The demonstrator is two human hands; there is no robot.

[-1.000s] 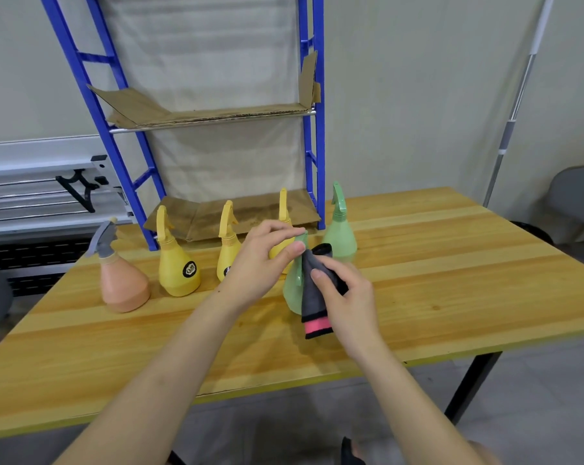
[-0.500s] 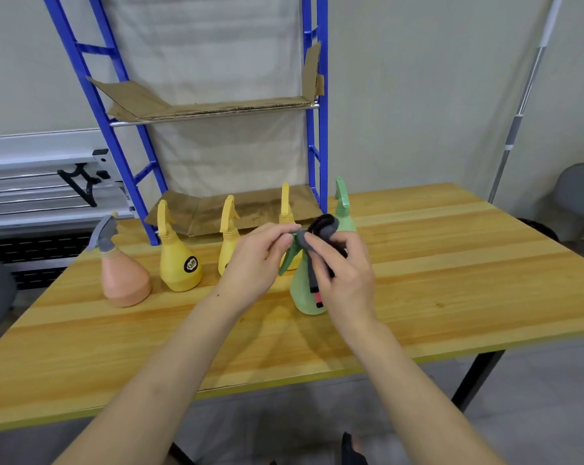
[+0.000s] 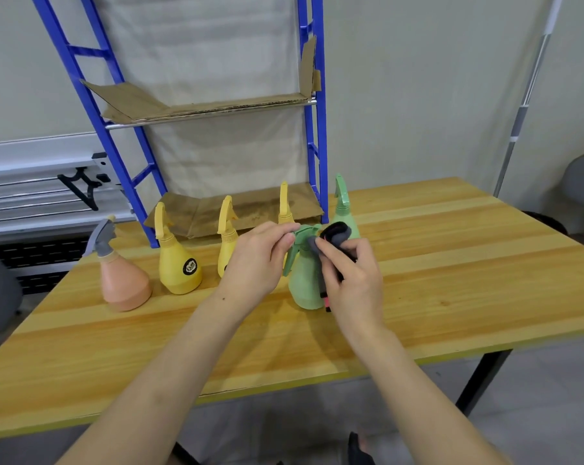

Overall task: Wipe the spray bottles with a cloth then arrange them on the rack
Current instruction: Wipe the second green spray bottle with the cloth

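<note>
The green spray bottle (image 3: 304, 283) stands upright on the wooden table (image 3: 451, 270). The left hand (image 3: 257, 260) pinches its trigger head with curled fingertips, while the right hand (image 3: 352, 280) clutches a dark cloth (image 3: 334, 233) against the neck. 5 more bottles wait behind.

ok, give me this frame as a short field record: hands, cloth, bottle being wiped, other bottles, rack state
left hand: pinches the spray head of the green bottle being wiped
right hand: grips the dark cloth, pressing it on the bottle's head and neck
green bottle: upright on the wooden table
other bottles: second green bottle behind; three yellow bottles, one with a round dark label; orange bottle with grey head, far left
blue rack: cardboard-lined shelves, no bottles on them yet
</note>
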